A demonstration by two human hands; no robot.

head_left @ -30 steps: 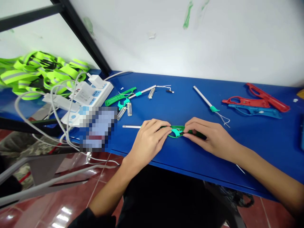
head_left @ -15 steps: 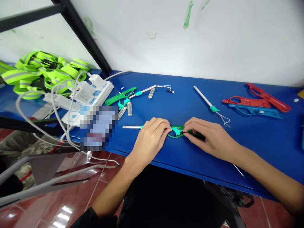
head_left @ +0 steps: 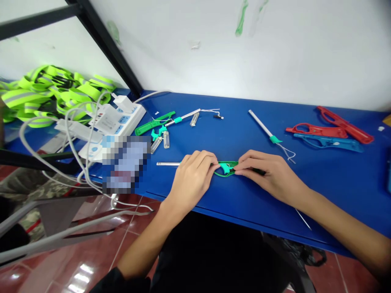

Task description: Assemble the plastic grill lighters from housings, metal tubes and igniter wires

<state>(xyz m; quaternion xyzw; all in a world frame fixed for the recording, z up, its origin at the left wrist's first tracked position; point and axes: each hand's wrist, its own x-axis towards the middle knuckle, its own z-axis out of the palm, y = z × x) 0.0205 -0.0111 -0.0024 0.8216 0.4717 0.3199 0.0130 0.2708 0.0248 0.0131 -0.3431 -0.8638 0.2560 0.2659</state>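
Note:
A green half-casing of a long-nosed gas lighter (head_left: pixel 229 163) lies on the blue table with a metal tube (head_left: pixel 168 164) pointing out to the left. A turquoise trigger (head_left: pixel 225 167) sits in its middle. My left hand (head_left: pixel 191 175) covers the front of the casing, with thumb and fingertips closed on it beside the trigger. From the other side my right hand (head_left: pixel 267 173) pinches a small dark part at the back of the trigger; the fingers hide most of it and the casing's rear.
Behind my hands lie loose metal tubes with wires (head_left: pixel 262 124), a green casing half (head_left: pixel 155 123), and clear fuel tanks (head_left: pixel 166 139). Red casings (head_left: pixel 319 130) and a blue casing (head_left: pixel 331 143) rest at the right. A power strip (head_left: pixel 122 124) and reflective straps (head_left: pixel 61 91) occupy the left.
Both hands stay on the lighter casing. My right fingertips have shifted very slightly at the small dark part behind the trigger; the loose pieces lie as before.

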